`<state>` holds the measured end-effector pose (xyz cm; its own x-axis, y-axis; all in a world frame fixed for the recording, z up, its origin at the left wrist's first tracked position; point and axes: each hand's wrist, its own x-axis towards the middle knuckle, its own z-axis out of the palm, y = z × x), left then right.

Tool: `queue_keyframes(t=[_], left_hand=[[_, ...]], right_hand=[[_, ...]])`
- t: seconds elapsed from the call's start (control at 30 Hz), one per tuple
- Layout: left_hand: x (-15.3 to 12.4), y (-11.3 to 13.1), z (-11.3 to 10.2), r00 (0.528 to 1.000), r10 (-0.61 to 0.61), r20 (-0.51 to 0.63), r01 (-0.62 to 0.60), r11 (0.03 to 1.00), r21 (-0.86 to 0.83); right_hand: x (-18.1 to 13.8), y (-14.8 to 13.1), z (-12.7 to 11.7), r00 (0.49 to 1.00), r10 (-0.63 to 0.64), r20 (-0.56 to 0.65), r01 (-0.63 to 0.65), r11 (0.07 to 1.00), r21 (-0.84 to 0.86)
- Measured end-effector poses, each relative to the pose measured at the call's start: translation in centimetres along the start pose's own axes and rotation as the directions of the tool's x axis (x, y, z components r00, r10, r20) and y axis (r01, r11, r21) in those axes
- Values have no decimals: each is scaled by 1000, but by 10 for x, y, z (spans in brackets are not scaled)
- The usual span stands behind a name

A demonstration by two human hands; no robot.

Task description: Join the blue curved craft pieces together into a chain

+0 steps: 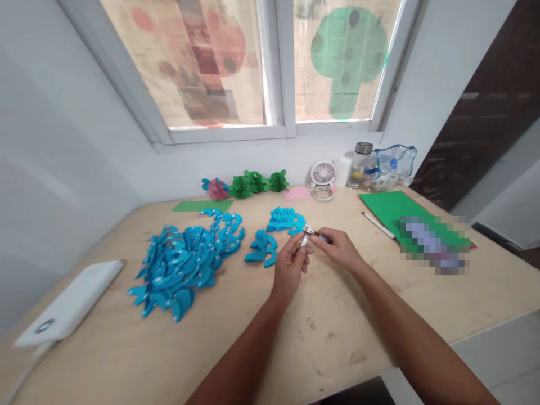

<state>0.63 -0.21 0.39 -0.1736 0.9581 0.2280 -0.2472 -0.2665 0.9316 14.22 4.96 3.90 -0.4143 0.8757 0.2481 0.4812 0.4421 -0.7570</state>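
Observation:
My left hand [291, 264] is closed, pinching a small white strip [304, 242] between thumb and fingertips. My right hand [337, 247] is closed around a slim dark-handled tool [324, 238], whose pale tip meets the white strip; its exact kind is too small to make out. Just behind the hands lies a row of folded blue paper pieces [284, 218]. A smaller group of blue paper pieces [260, 247] rests left of my left hand. Further left spreads a large heap of curved blue paper pieces [181, 259] with white marks.
At the back stand green paper shapes [256, 181], a pink one [217, 189], a small fan [323, 173], a tape roll [322, 193] and a bottle [360, 166]. Green sheets [383, 205] and a white pen [378, 225] lie right; a white power bank [71, 304] lies left.

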Motion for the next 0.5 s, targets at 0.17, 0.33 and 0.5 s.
queue_keyframes(t=[0.17,0.33,0.5], left_hand=[[0,0,1,1000,-2,5,2,1000,3],[0,-1,0,1000,1,9,-1,1000,3],[0,-1,0,1000,-3,18,3,1000,4]], right_hand=[[0,-1,0,1000,-16,-5,16,1000,2],[0,0,0,1000,-20,-12,20,1000,2],[0,2,1,1000,-15,-7,15,1000,1]])
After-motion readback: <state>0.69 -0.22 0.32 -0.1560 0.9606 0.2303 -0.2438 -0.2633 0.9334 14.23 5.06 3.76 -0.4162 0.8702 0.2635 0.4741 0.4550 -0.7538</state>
